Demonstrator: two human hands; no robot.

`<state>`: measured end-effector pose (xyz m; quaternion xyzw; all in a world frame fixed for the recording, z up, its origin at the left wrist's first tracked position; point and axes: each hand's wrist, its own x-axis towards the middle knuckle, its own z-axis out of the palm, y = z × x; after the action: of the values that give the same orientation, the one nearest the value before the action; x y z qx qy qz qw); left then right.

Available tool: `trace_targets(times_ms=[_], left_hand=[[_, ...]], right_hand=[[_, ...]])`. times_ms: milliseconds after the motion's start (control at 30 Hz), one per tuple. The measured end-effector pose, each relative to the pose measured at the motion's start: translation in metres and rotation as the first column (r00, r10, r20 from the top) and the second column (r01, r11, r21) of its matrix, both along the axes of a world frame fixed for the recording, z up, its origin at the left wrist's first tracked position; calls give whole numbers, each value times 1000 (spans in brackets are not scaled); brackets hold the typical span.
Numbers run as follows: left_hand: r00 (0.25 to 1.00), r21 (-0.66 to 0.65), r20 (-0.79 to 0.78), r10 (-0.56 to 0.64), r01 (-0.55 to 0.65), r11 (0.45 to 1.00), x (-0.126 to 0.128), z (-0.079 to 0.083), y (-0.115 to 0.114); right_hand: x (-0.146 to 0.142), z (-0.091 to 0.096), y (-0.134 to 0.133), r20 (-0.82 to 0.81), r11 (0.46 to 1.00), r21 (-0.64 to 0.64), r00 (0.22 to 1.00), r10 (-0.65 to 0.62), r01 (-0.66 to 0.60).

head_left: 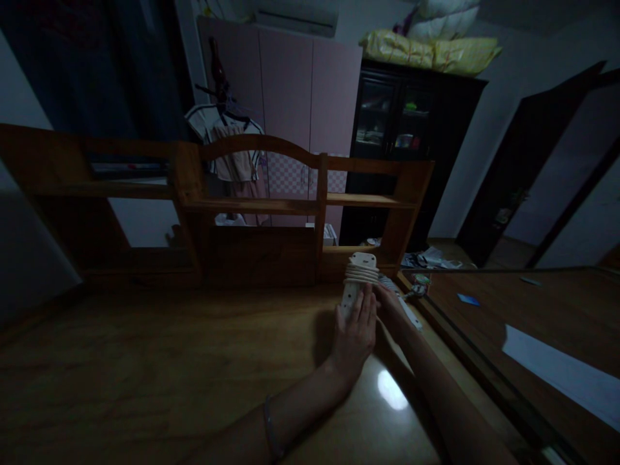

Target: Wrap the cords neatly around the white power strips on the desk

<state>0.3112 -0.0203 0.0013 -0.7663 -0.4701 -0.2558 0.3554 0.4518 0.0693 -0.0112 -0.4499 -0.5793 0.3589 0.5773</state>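
A white power strip [349, 295] is held up over the wooden desktop, its cord [361, 274] wound in several turns round the upper part. My left hand [357, 326] wraps the lower part, thumb on one side and fingers lying across the front. Just to the right, my right hand [386, 303] is at the strip's edge by the cord turns. Its fingertips are partly hidden behind the left hand and the strip, so what they pinch is unclear. Behind the right hand, a second white strip-like thing [409, 312] lies on the desktop.
A wooden shelf rack [256, 205] stands along the desktop's back edge [159, 336]. To the right is a lower brown surface [465, 329] with a white paper sheet [562, 368], a blue card [467, 299] and a small round container [420, 283] near its corner.
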Motion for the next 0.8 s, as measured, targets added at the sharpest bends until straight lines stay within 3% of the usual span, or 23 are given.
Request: trace_targets(times_ms=[200, 333, 467, 600, 800], left_hand=[[994, -151, 103, -34, 50, 987, -3, 10, -5], [957, -300, 281, -65, 152, 942, -14, 14, -2], [887, -382, 451, -96, 289, 878, -22, 9, 5], [859, -434, 500, -111, 359, 826, -26, 6, 4], [937, -447, 341, -73, 230, 865, -25, 10, -6]], right_hand=[[2, 9, -3, -35, 1000, -12, 999, 21, -21], [1, 22, -10, 190, 988, 125, 980, 64, -89], [2, 21, -8, 531, 946, 312, 842, -94, -90], [1, 10, -1, 681, 913, 397, 698, -223, -95], [0, 11, -4, 759, 867, 495, 511, -403, -52]])
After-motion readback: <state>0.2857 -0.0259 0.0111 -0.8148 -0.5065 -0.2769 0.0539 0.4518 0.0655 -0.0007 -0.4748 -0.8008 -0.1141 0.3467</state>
